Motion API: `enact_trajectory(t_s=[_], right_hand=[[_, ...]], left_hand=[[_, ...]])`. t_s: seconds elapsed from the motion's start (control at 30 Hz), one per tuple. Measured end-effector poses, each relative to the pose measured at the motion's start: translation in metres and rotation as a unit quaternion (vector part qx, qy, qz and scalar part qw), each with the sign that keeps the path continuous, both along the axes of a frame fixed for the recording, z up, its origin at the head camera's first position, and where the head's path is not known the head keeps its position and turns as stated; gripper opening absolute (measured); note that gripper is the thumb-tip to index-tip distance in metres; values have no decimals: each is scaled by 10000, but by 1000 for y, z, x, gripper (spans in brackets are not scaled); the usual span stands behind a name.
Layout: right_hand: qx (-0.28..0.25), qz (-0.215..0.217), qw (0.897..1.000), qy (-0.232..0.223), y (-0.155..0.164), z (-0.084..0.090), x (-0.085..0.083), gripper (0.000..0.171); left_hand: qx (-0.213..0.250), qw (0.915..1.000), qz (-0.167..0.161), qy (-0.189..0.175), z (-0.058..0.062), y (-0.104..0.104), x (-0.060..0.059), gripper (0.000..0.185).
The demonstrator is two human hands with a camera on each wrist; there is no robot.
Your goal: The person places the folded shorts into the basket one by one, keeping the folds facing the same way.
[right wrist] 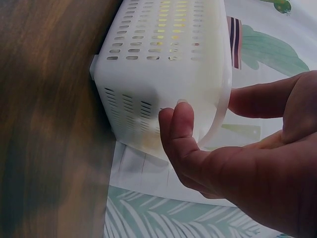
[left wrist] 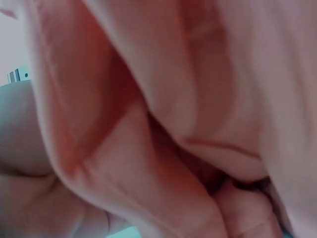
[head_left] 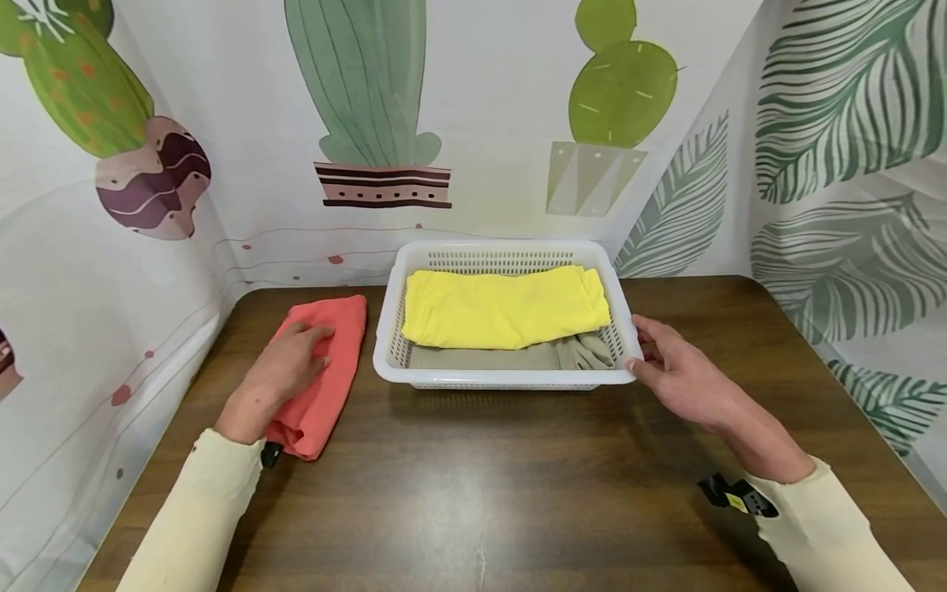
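A white plastic basket [head_left: 510,377] stands on the table toward the back. Inside it a folded yellow cloth [head_left: 503,308] lies over a grey cloth [head_left: 481,358]. With thumb and fingers, my right hand [head_left: 684,374] grips the basket's right rim; the right wrist view shows the fingers against the perforated outer wall. On the left, my left hand [head_left: 284,362] holds a folded red cloth [head_left: 340,362] from above, its fingers bent into the fabric. Folds of that cloth [left wrist: 148,89] fill the left wrist view and hide most of the fingers.
The brown wooden table [head_left: 459,493] reaches back to a printed curtain [head_left: 496,107] with cacti and leaves. The basket's far side stands close to this curtain. A small black device [head_left: 740,497] is at the right wrist.
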State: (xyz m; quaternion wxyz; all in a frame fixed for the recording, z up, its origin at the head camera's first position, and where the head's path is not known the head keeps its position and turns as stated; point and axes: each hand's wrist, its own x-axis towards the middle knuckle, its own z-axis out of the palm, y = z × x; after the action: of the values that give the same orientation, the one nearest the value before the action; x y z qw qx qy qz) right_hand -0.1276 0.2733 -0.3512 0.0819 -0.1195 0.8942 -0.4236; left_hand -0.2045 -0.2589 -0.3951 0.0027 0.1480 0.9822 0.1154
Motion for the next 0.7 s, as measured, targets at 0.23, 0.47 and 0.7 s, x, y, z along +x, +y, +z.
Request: enact_trajectory(t_s=[0.23, 0.47, 0.7], right_hand=[[-25, 44, 10000, 33, 0, -1, -1, 65], [-17, 56, 10000, 46, -1, -1, 0, 64], [-35, 55, 10000, 43, 0, -1, 0, 64]], left_hand=[[83, 9997, 66, -226, 0, -1, 8, 49], [116, 9993, 41, -353, -1, -2, 18, 52], [308, 9980, -273, -481, 1, -6, 26, 52]])
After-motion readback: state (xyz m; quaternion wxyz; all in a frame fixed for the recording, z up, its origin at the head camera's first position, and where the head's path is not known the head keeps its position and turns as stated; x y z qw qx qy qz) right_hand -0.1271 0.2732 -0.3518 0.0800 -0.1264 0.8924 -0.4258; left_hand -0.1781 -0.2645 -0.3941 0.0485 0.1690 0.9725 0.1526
